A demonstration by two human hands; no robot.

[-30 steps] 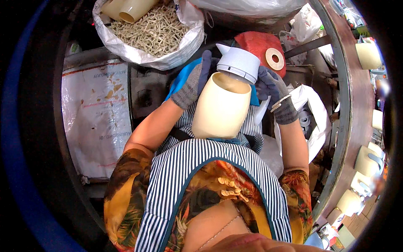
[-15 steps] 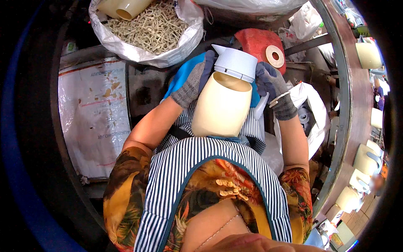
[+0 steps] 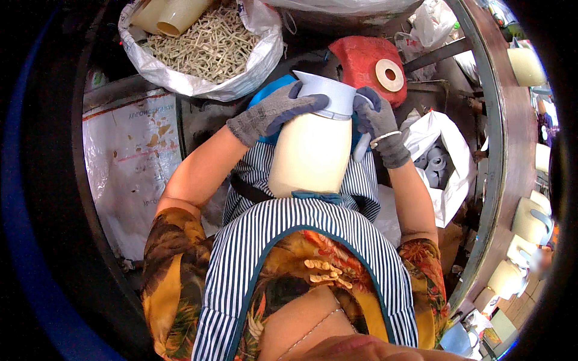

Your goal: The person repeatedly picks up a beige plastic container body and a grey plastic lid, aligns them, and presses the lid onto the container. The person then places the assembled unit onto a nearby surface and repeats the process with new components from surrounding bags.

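A cream plastic jug [image 3: 312,153] is being held upright against the striped apron [image 3: 301,240], braced there for steadiness. Its white lid [image 3: 328,96] is being gripped by the gloved left hand [image 3: 271,111], fingers [image 3: 304,103] wrapped over the rim, while the gloved right hand [image 3: 379,123] is being clenched around the handle side.

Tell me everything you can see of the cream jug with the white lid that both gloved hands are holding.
The cream plastic jug is a smooth, rounded cylinder, lying tilted in the person's lap on the striped apron, top end pointing away. A white spouted lid sits on that end, and a white handle shows at its right side. The grey-gloved left hand rests on the lid's left side; the grey-gloved right hand grips by the handle.
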